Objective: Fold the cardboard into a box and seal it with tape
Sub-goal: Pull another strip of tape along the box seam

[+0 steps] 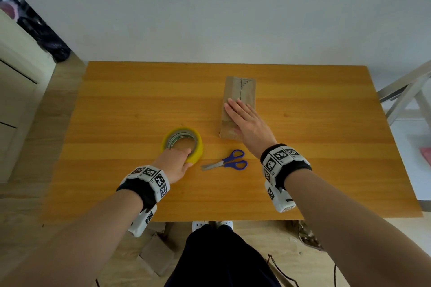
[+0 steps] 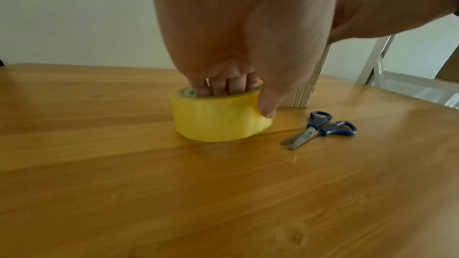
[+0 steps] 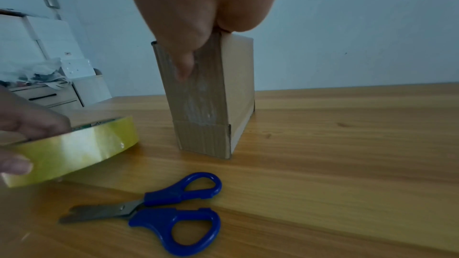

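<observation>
A brown cardboard box (image 1: 240,91) stands folded on the wooden table (image 1: 121,105), right of centre, with a taped near face (image 3: 198,103). My right hand (image 1: 245,119) lies flat on its top, fingers straight, and the thumb (image 3: 183,64) presses down the near face. A yellow roll of tape (image 1: 197,147) lies left of the box. My left hand (image 1: 179,163) grips it, with fingers (image 2: 223,85) inside the core and the thumb (image 2: 267,109) on the outer wall. From the right wrist the roll (image 3: 74,148) shows at the left edge.
Blue-handled scissors (image 1: 227,161) lie shut between the tape and my right wrist, blades pointing left (image 3: 161,205). A pale cabinet (image 1: 16,91) stands left of the table, a white folding frame (image 1: 405,93) to the right. Cardboard pieces (image 1: 156,254) lie on the floor below.
</observation>
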A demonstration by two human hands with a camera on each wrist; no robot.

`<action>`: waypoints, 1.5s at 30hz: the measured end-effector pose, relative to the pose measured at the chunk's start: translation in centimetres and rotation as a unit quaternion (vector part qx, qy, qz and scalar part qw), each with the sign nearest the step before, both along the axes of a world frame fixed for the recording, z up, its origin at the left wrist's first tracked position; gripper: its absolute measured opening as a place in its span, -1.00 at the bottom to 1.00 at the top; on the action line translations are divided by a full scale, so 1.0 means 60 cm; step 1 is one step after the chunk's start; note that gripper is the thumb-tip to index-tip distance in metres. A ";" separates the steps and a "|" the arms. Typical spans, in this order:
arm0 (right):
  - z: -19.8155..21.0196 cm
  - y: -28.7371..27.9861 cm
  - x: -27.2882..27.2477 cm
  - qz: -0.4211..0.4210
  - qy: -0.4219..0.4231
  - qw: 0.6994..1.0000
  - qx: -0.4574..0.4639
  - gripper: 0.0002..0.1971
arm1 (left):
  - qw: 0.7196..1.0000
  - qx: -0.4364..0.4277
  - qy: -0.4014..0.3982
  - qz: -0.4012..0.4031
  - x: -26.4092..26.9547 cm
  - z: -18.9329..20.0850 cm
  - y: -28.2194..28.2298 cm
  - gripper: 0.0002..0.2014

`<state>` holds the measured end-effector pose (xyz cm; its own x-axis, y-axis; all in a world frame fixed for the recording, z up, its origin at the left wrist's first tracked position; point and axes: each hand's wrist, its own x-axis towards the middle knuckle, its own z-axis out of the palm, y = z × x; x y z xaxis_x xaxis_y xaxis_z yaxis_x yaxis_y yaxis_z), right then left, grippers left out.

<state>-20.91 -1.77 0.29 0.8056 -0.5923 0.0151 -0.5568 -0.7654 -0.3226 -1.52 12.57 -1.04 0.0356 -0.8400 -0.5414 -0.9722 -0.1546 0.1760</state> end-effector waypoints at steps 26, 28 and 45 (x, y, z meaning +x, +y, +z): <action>0.121 0.060 0.097 -0.137 -0.161 0.962 0.173 -0.63 | 0.924 -0.231 0.264 0.153 0.010 0.141 -0.051 -0.68; 0.122 0.063 0.097 -0.113 -0.163 0.965 0.172 -0.58 | 0.928 -0.222 0.267 0.138 0.008 0.144 -0.048 -0.65; 0.150 0.059 0.079 0.006 -0.103 0.993 0.061 -0.84 | 0.944 -0.084 0.291 0.130 0.052 0.208 -0.042 -0.58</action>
